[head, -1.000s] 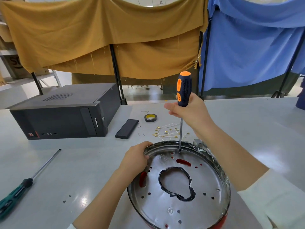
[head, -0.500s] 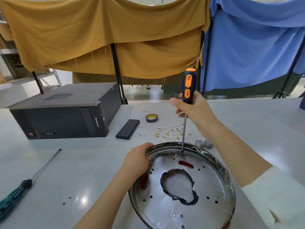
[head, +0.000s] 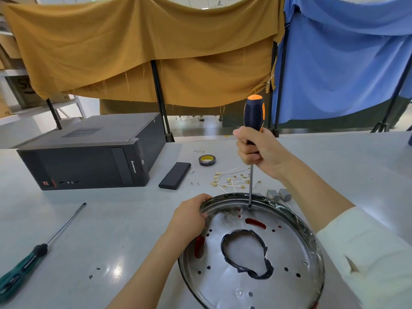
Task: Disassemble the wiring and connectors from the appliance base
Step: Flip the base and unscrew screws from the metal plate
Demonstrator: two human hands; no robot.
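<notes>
Grey worktable point(head: 133, 219) carries the round appliance base point(head: 289, 253) at near centre, left hand point(head: 189, 217) gripping its far-left rim, right hand point(head: 258, 150) wrapped around the screwdriver point(head: 253, 121), shaft near vertical, tip seated inside the far rim directly below that fist.

Grey table point(head: 347, 166) with computer case point(head: 89, 152), tape roll point(head: 207, 160), green screwdriver point(head: 33, 253).

Round metal appliance base on the grey table, removed wiring beyond it.

The shiny round steel appliance base point(head: 287, 248) lies flat, its raised rim partly wrapped in black tape, its floor dotted with holes, red slots and a tape-edged central opening. Loose white wires with brass spade connectors point(head: 231, 180) lie just behind it; two small grey connector blocks point(head: 278, 194) sit beside its far rim.
</notes>
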